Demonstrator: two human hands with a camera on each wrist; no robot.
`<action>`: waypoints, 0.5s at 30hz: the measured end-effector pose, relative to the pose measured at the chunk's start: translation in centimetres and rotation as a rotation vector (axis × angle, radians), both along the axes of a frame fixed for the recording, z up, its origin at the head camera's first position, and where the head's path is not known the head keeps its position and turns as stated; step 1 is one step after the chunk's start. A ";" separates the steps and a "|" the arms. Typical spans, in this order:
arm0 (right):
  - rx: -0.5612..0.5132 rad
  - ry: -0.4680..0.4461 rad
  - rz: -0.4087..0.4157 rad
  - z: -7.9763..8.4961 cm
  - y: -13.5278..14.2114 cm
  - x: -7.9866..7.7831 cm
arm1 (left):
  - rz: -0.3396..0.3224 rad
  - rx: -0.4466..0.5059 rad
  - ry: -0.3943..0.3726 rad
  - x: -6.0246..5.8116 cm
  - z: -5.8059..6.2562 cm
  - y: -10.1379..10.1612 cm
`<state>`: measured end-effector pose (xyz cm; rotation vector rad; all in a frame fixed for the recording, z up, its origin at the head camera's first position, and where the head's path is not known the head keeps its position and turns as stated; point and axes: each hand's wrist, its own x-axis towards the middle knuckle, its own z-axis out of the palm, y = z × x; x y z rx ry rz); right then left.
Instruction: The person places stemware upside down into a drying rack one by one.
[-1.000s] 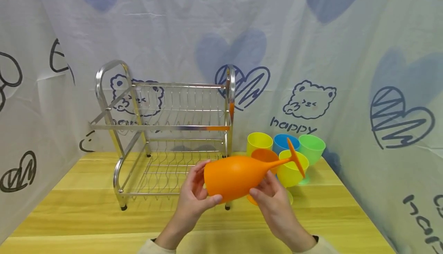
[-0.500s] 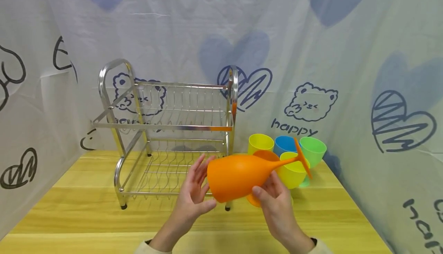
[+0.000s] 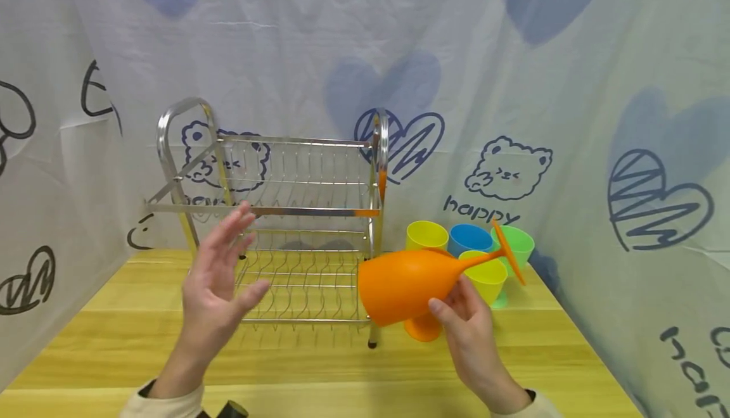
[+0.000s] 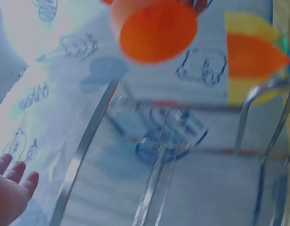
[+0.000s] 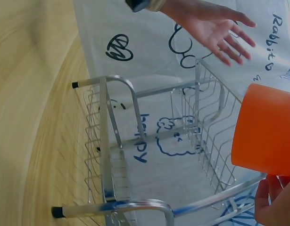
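An orange plastic wine glass lies on its side in the air, mouth to the left and foot up to the right. My right hand grips its bowl near the stem from below. In the right wrist view that bowl is at the right edge, the right fingers under it. My left hand is raised apart from the glass, fingers spread, and overlaps the left part of the metal dish rack in the head view. The left wrist view shows the glass's mouth at the top.
Behind my right hand stand a yellow cup, a blue cup, a green goblet and another yellow cup. An orange foot shows below the held glass. Printed cloth hangs behind the wooden table.
My left hand has come off the mouth of the wine glass and moved left. My right hand still holds the glass and has shifted slightly right.
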<state>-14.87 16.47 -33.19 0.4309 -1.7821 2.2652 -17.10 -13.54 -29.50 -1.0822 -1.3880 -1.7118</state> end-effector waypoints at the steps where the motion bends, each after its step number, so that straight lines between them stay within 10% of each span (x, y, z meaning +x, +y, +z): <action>1: 0.002 0.008 -0.005 0.0 0.1 0.0 | 0.021 0.027 0.021 -0.2 0.6 -0.8; 6: 0.013 0.025 -0.023 0.3 0.6 -0.2 | 0.251 0.041 -0.007 -1.7 3.0 -5.1; 11: 0.044 0.012 -0.030 0.6 1.1 -0.2 | 0.597 -0.174 -0.261 -3.2 4.5 -9.2; 15: 0.092 0.001 -0.043 0.9 1.6 -0.2 | 0.658 -0.324 -0.444 -4.6 4.6 -11.6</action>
